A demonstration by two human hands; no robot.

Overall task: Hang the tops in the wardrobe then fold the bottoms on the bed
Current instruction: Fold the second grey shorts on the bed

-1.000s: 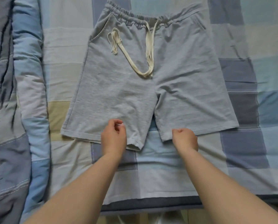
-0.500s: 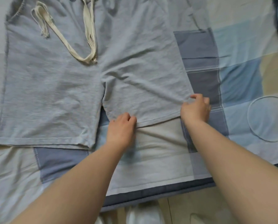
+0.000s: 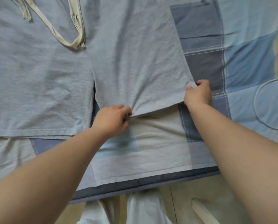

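Observation:
Grey shorts (image 3: 43,81) with a cream drawstring (image 3: 67,34) lie flat, front up, on the patchwork bed cover (image 3: 248,65). Their waistband is out of view past the top. My left hand (image 3: 112,118) pinches the hem of the right-hand leg near its inner corner, and the cloth puckers there. At that leg's outer hem corner my right hand (image 3: 198,92) pinches the fabric and lifts it slightly off the cover. The left-hand leg lies untouched.
The bed's dark blue edge (image 3: 151,181) runs across the bottom, with pale floor (image 3: 199,199) and my white trouser legs (image 3: 143,210) below it. A stitched circle (image 3: 273,104) marks the cover at the right.
Both hands moved from the inner hems to the right-hand leg's hem. They now pinch its two corners, with the cloth gathered and raised. The view shifted right and closer.

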